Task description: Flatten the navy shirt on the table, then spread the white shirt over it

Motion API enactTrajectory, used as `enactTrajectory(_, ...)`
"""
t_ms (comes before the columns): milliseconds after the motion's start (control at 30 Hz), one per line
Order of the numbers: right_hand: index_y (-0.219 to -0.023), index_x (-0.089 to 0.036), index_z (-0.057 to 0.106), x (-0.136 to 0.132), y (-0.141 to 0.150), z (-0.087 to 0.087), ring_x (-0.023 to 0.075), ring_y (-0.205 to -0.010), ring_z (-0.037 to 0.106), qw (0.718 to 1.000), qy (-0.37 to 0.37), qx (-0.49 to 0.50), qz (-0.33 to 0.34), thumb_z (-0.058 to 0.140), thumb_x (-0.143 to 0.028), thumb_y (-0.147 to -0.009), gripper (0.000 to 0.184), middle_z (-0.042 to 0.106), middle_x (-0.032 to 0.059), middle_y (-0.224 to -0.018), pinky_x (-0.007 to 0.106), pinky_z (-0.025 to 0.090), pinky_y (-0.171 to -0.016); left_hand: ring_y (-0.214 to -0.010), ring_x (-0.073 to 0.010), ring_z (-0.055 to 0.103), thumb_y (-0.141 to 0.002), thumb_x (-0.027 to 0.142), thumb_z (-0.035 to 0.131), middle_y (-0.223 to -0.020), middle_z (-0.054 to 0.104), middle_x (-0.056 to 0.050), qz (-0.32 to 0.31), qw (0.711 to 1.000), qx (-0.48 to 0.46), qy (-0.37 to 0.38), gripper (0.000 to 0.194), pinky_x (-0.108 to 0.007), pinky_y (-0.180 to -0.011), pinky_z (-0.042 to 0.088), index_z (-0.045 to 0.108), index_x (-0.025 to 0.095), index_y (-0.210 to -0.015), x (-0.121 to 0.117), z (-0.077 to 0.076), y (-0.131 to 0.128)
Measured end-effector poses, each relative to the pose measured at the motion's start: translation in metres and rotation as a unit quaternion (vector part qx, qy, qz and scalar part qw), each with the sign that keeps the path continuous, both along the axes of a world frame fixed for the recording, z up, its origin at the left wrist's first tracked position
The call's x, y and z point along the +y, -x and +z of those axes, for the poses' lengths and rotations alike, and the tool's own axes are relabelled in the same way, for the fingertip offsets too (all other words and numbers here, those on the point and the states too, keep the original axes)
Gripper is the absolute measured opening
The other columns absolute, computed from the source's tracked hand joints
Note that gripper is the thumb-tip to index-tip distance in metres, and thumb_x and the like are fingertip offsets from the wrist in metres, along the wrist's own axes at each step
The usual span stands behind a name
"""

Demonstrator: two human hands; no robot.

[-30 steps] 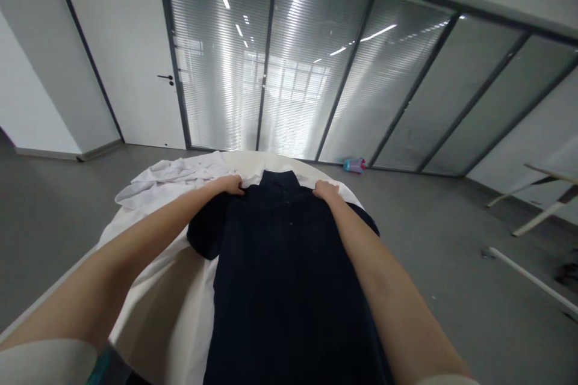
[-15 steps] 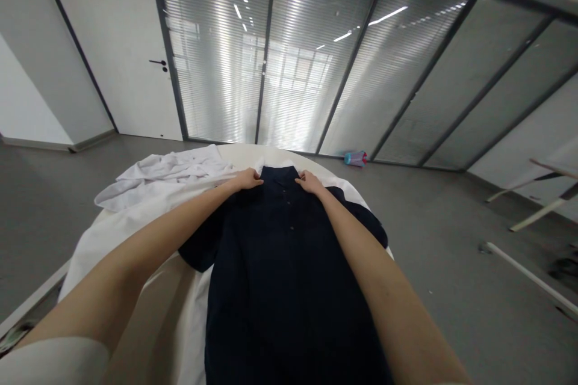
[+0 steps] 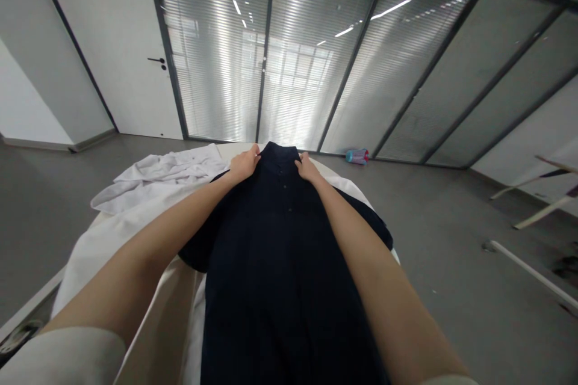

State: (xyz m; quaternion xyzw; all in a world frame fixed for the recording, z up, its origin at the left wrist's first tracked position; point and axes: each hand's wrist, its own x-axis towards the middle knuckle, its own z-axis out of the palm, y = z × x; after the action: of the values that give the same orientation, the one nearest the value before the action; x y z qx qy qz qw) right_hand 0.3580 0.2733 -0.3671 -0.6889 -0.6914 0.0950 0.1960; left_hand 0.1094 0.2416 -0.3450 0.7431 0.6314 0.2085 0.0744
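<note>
1. The bench (image 3: pixel 135 234) is round and pale, and carries everything here; its far edge curves just past the collar.
2. The shirt (image 3: pixel 280 264), dark with a buttoned placket, lies front-up down the middle of the bench, collar at the far end, hem running off the near edge of view. One short sleeve spreads out to the left, the other to the right.
3. A white garment (image 3: pixel 158 177) lies crumpled on the far left of the bench, just beside the dark left sleeve. It crowds that side, so I judge any folding of the left sleeve wants care not to drag it along.
4. The left hand (image 3: pixel 244 163) pinches the collar on its left side; the right hand (image 3: pixel 307 168) pinches the right side, each grip pressed onto cloth.
5. The step in hand looks like squaring the shirt by its collar; the next move calls for an even pull from both hands to flatten it.
6. A small bottle (image 3: pixel 356 156) lies on the floor, far right, well apart.
</note>
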Motion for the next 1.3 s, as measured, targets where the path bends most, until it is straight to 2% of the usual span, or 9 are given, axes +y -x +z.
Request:
enactTrajectory(233, -0.132, -0.023, 0.040, -0.011, 0.014, -0.040, 0.0360, -0.117, 0.058, 0.993, 0.032, -0.078, -0.078, 0.031, -0.041, -0.104, 0.035, 0.055, 0.0190, -0.129, 0.053, 0.042, -0.096, -0.093, -0.0285, 0.069, -0.076, 0.058, 0.069, -0.099, 0.075, -0.014, -0.061, 0.978, 0.011, 0.198, 0.050, -0.027, -0.073, 0.051, 0.075, 0.014, -0.097, 0.002, 0.015, 0.051)
enactTrajectory(433, -0.136, -0.020, 0.039, -0.012, 0.018, -0.042, 0.0362, -0.119, 0.057, 0.992, 0.023, -0.093, -0.084, 0.032, -0.039, -0.105, 0.037, 0.055, 0.0213, -0.131, 0.053, 0.041, -0.096, -0.089, -0.0299, 0.070, -0.056, 0.052, 0.081, -0.112, 0.071, -0.014, -0.058, 0.958, 0.019, 0.281, 0.088, -0.028, -0.062, 0.051, 0.058, 0.017, -0.134, -0.045, 0.021, 0.119)
enactTrajectory(600, -0.139, -0.019, 0.038, -0.017, 0.019, -0.034, 0.0370, -0.117, 0.058, 0.992, 0.022, -0.105, -0.073, 0.031, -0.036, -0.105, 0.039, 0.055, 0.0220, -0.131, 0.053, 0.041, -0.096, -0.106, -0.0278, 0.066, -0.057, 0.047, 0.082, -0.124, 0.066, -0.010, -0.098, 0.965, -0.096, 0.222, 0.087, -0.029, -0.079, 0.054, 0.050, 0.027, -0.136, -0.109, 0.003, 0.158)
enactTrajectory(800, -0.142, -0.019, 0.037, -0.012, 0.029, -0.016, 0.0365, -0.120, 0.055, 0.990, -0.024, -0.118, -0.071, 0.028, -0.036, -0.106, 0.041, 0.052, 0.0238, -0.134, 0.051, 0.034, -0.101, -0.084, -0.0233, 0.070, -0.065, 0.062, 0.076, -0.097, 0.070, -0.002, -0.010, 0.936, -0.314, 0.159, 0.087, -0.030, -0.064, 0.055, 0.038, 0.034, -0.137, -0.140, 0.027, 0.191)
enactTrajectory(867, -0.142, -0.020, 0.037, -0.009, 0.036, -0.017, 0.0355, -0.120, 0.056, 0.988, -0.034, -0.124, -0.081, 0.028, -0.035, -0.106, 0.041, 0.052, 0.0232, -0.134, 0.050, 0.034, -0.100, -0.074, -0.0211, 0.068, -0.063, 0.066, 0.075, -0.089, 0.069, 0.000, 0.005, 0.954, -0.281, 0.103, 0.085, -0.027, -0.058, 0.051, 0.043, 0.031, -0.133, -0.132, 0.028, 0.200)
enactTrajectory(967, -0.141, -0.019, 0.039, -0.009, 0.045, -0.027, 0.0346, -0.118, 0.056, 0.986, -0.017, -0.130, -0.105, 0.030, -0.034, -0.106, 0.040, 0.052, 0.0220, -0.134, 0.049, 0.035, -0.099, -0.065, -0.0192, 0.063, -0.063, 0.069, 0.070, -0.078, 0.066, -0.001, -0.014, 0.986, -0.148, 0.072, 0.070, -0.026, -0.056, 0.046, 0.059, 0.023, -0.114, -0.118, 0.009, 0.210)
enactTrajectory(1100, -0.138, -0.017, 0.044, -0.014, 0.048, -0.039, 0.0351, -0.122, 0.053, 0.985, -0.020, -0.124, -0.115, 0.035, -0.035, -0.104, 0.039, 0.053, 0.0226, -0.134, 0.050, 0.034, -0.100, -0.084, -0.0269, 0.066, -0.073, 0.058, 0.064, -0.093, 0.069, -0.008, -0.044, 0.998, 0.010, 0.053, 0.054, -0.035, -0.073, 0.051, 0.065, 0.021, -0.112, -0.116, -0.021, 0.208)
enactTrajectory(1233, -0.135, -0.018, 0.048, -0.017, 0.028, -0.021, 0.0367, -0.124, 0.051, 0.990, -0.050, -0.094, -0.091, 0.044, -0.047, -0.100, 0.045, 0.053, 0.0210, -0.136, 0.052, 0.034, -0.102, -0.113, -0.0355, 0.058, -0.086, 0.046, 0.055, -0.124, 0.059, -0.015, -0.041, 0.985, 0.112, -0.120, 0.047, -0.049, -0.095, 0.047, 0.063, 0.021, -0.124, -0.125, -0.016, 0.169)
enactTrajectory(1300, -0.132, -0.019, 0.051, -0.021, 0.003, -0.004, 0.0340, -0.122, 0.053, 0.995, -0.042, -0.061, -0.065, 0.045, -0.047, -0.100, 0.043, 0.056, 0.0186, -0.134, 0.048, 0.039, -0.100, -0.116, -0.0342, 0.056, -0.090, 0.046, 0.052, -0.127, 0.056, -0.015, -0.095, 0.981, 0.106, -0.135, 0.045, -0.050, -0.099, 0.046, 0.063, 0.020, -0.125, -0.128, -0.007, 0.136)
